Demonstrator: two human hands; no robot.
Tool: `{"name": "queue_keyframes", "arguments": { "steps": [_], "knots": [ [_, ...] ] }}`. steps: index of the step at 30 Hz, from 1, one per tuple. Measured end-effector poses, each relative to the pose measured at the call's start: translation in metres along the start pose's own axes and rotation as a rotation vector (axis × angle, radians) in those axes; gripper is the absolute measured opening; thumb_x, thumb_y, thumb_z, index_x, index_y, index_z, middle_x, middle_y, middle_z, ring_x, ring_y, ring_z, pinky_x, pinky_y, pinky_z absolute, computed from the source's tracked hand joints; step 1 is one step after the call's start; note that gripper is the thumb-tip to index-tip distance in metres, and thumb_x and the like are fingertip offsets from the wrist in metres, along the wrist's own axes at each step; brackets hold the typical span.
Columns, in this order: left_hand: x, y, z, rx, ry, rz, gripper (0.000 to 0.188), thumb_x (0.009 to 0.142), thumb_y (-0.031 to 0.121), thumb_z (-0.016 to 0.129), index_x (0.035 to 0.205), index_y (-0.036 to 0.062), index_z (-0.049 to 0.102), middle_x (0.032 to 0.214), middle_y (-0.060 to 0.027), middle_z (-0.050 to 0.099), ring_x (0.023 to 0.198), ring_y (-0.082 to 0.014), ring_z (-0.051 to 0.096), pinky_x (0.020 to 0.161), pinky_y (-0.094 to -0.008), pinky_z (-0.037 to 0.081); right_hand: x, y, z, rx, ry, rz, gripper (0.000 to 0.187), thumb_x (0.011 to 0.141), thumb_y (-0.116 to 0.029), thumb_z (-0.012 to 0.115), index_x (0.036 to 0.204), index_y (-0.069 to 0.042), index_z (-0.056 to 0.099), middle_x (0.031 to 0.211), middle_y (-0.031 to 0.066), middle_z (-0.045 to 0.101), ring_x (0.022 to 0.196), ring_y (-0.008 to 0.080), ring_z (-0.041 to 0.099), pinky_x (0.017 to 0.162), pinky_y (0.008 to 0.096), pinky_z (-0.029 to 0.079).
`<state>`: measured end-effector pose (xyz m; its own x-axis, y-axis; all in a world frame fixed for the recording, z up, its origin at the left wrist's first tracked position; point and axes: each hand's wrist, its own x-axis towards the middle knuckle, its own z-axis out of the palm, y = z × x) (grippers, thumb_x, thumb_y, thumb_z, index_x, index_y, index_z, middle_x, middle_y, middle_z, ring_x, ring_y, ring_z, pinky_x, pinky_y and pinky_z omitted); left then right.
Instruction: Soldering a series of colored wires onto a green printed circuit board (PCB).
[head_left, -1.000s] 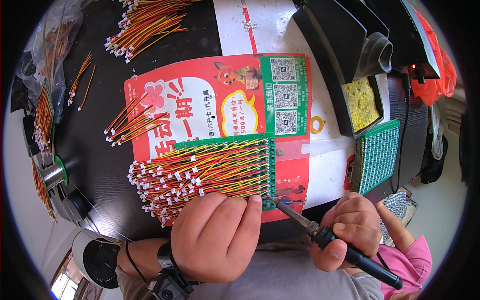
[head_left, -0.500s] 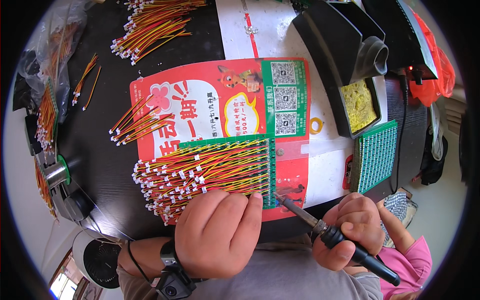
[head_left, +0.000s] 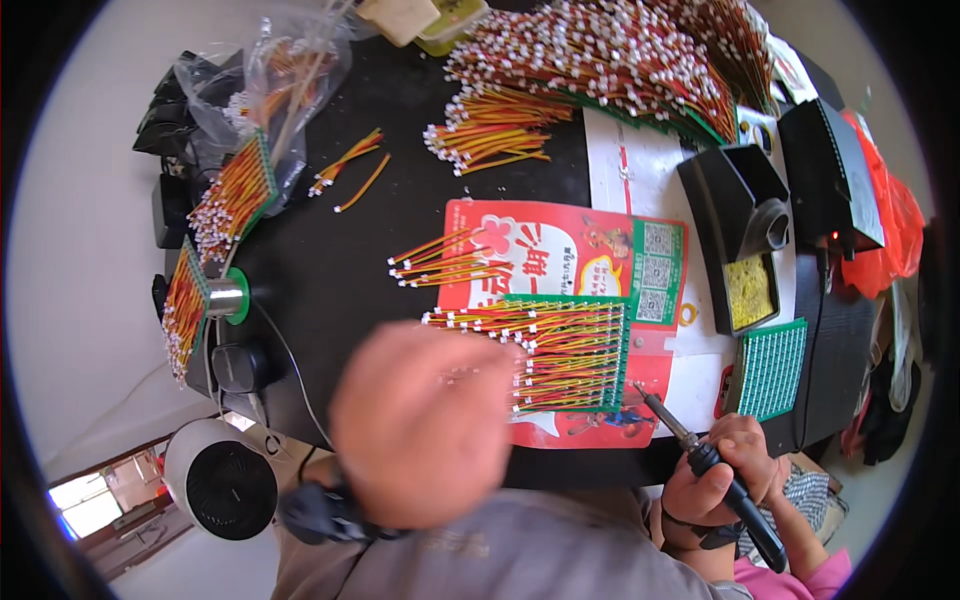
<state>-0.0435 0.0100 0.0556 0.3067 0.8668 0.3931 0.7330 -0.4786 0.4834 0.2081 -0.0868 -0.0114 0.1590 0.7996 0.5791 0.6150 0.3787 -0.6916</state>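
A green circuit board lies on a red printed sheet, with rows of red and yellow wires ending in small white connectors. My left hand hovers over the connector end of these wires, smeared by motion, so its fingers cannot be made out. It hides the lower left part of the bundle. My right hand is wrapped round a black-handled soldering iron. The iron's tip sits just right of the board's lower right edge, apart from it. Several loose wires rest on the sheet's left part.
A soldering iron stand with a yellow sponge stands right of the sheet, above a stack of green boards. Wired boards pile up at the back. A solder spool is at left. Another person's pink sleeve shows lower right.
The view has shifted, showing more of the table's back. My left hand has moved left from the board's wire joints toward the connectors. The iron's tip has drawn slightly away from the board.
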Motion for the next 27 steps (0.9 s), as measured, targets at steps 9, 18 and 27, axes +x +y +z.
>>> {"name": "queue_keyframes", "arguments": {
  "steps": [9,18,27],
  "knots": [
    [0.0,-0.098,-0.009,-0.036,0.005,-0.368,0.018,0.084,-0.006,0.07,0.101,-0.0018,0.075,0.093,-0.0095,0.068,0.071,-0.013,0.062,0.062,-0.0248,0.049,0.004,-0.005,0.007,-0.006,0.024,0.009,0.029,0.101,-0.032,0.053,0.097,-0.004,0.047,0.067,0.0076,0.047,0.055,0.0196,0.047,0.052,0.0337,0.041],
    [0.003,-0.106,0.002,-0.03,-0.084,-0.373,0.009,0.082,-0.006,0.07,0.09,-0.0015,0.069,0.086,-0.009,0.062,0.068,-0.0186,0.061,0.061,-0.0291,0.048,-0.001,-0.002,0.01,-0.027,0.059,0.0,0.027,0.099,-0.029,0.053,0.098,-0.003,0.048,0.073,0.0103,0.047,0.061,0.0217,0.048,0.054,0.0354,0.041],
    [0.004,-0.099,-0.002,-0.152,0.131,-0.365,0.007,0.089,-0.003,0.064,0.093,0.0007,0.06,0.084,-0.0127,0.066,0.075,-0.025,0.068,0.066,-0.0334,0.052,-0.013,0.015,0.0,-0.066,0.197,-0.032,0.024,0.103,-0.018,0.046,0.095,0.003,0.054,0.086,0.0139,0.054,0.08,0.0264,0.054,0.076,0.04,0.049]
  ]
}}
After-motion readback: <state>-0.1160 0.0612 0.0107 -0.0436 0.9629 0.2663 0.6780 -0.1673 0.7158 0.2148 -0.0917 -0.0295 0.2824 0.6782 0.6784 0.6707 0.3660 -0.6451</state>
